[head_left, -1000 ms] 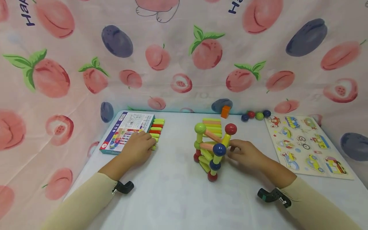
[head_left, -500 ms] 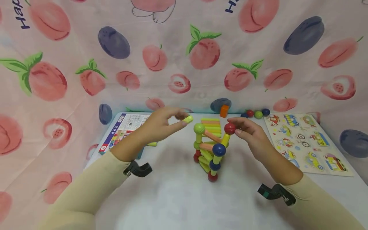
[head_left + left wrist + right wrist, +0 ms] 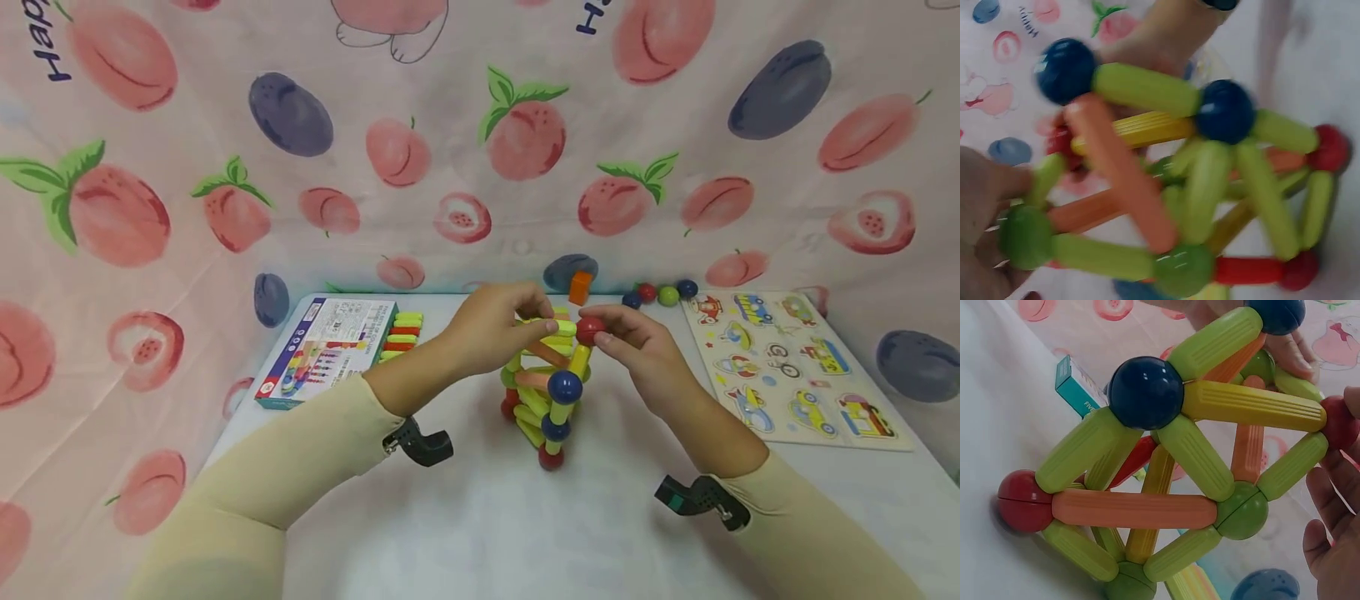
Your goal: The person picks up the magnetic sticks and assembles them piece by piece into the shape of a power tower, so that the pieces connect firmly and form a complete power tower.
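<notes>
A magnetic stick-and-ball frame (image 3: 536,408) stands on the table, with green, yellow, orange and red rods joined by coloured balls. My left hand (image 3: 487,329) pinches a short light-green rod (image 3: 566,327) level at the frame's top, its right end against a red ball (image 3: 590,330). My right hand (image 3: 645,354) holds that red ball between thumb and fingers. In the right wrist view the green rod (image 3: 1297,384) spans from a green ball (image 3: 1260,365) to the red ball (image 3: 1340,422). Left fingers hide the top green ball in the head view.
A boxed toy set (image 3: 330,346) lies at the left, with green and red rods (image 3: 405,321) beside it. Behind the frame are more rods, an orange block (image 3: 580,287) and several loose balls (image 3: 667,296). A picture puzzle board (image 3: 795,367) lies at the right.
My left hand has come from the rods by the box, carrying a light-green rod to the frame's top. My right hand has risen from the frame's side to the red ball.
</notes>
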Demonstrator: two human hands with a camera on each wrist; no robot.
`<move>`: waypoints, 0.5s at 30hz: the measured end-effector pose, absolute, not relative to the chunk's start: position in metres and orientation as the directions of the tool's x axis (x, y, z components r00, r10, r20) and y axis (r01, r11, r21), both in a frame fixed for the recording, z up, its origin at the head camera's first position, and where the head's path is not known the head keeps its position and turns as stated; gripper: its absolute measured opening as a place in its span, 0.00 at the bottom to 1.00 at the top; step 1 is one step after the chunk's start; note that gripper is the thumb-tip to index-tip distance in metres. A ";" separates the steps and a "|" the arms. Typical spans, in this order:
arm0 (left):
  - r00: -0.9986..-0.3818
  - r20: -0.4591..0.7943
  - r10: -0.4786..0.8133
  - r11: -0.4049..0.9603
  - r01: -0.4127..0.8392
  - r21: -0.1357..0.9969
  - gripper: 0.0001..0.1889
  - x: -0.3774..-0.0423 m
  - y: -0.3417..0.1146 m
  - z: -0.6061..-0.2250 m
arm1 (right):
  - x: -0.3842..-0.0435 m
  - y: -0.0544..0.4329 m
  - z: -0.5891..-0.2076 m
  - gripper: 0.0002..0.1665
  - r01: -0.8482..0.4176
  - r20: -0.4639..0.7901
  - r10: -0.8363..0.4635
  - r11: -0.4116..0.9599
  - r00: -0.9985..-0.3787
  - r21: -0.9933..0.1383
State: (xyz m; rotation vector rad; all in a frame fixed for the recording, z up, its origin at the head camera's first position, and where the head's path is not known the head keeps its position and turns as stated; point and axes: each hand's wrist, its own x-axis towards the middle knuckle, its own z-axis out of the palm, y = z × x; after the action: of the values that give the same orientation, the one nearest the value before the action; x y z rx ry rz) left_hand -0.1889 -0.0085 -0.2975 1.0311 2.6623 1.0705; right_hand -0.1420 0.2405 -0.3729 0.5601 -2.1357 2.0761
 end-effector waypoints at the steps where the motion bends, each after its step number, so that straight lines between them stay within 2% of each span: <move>1: -0.783 0.171 0.598 0.523 0.543 0.656 0.05 -0.187 -0.009 -0.301 | -0.142 0.240 -0.373 0.18 -0.334 0.328 -0.183 -0.002 -0.927 -0.943; 7: -0.833 0.173 0.526 0.496 0.466 0.733 0.10 -0.179 -0.010 -0.315 | -0.142 0.240 -0.375 0.18 -0.323 0.317 -0.170 0.012 -0.933 -0.946; 12: -0.831 0.263 0.489 0.352 0.464 0.813 0.16 -0.190 -0.035 -0.321 | -0.138 0.240 -0.381 0.21 -0.283 0.281 -0.137 -0.008 -0.950 -0.959; 14: -0.840 0.303 0.451 0.368 0.484 0.794 0.16 -0.201 -0.056 -0.329 | -0.136 0.241 -0.387 0.23 -0.239 0.233 -0.126 0.036 -0.964 -0.970; 15: -0.846 0.303 0.440 0.421 0.492 0.762 0.15 -0.208 -0.069 -0.336 | -0.134 0.243 -0.392 0.24 -0.205 0.194 -0.125 0.079 -0.973 -0.976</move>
State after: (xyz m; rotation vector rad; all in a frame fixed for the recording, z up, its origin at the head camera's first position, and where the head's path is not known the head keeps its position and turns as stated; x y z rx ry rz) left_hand -0.2084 -0.0691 -0.3356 0.8842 2.6956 1.4766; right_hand -0.1337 0.2427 -0.3916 0.3465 -2.2627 2.0634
